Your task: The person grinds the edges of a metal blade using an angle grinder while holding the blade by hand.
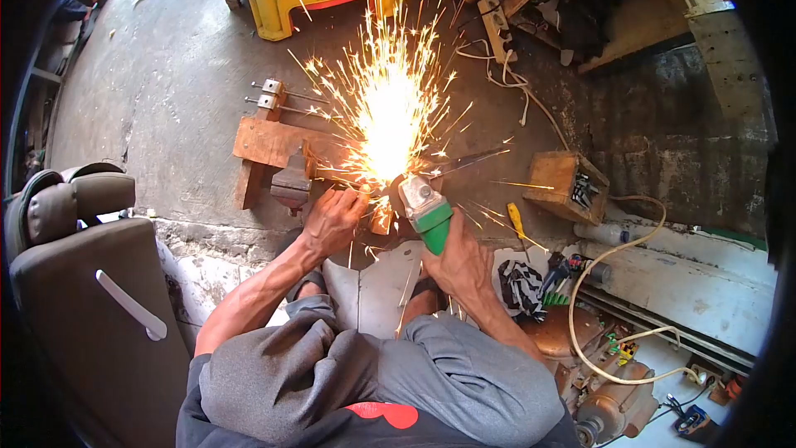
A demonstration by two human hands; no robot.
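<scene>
While sparks point(391, 116) fly, right grip point(461, 264) clamped round green grinder point(430, 220), long axis slanting forward-left, left grip point(332, 221) unclear

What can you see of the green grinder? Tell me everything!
The grinder has a green, plastic-looking body and a silver, metal-looking head with a round spot on top. The right grip holds it, hiding its back end; its head points away from the person. Bright sparks spray beyond, so it's probably running.

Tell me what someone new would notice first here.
A blazing fan of sparks fills the upper centre. Just below it, the right hand grips a green-and-silver grinder, with the left hand close by on its left. Farther off, a yellow stool stands at the top edge.
</scene>
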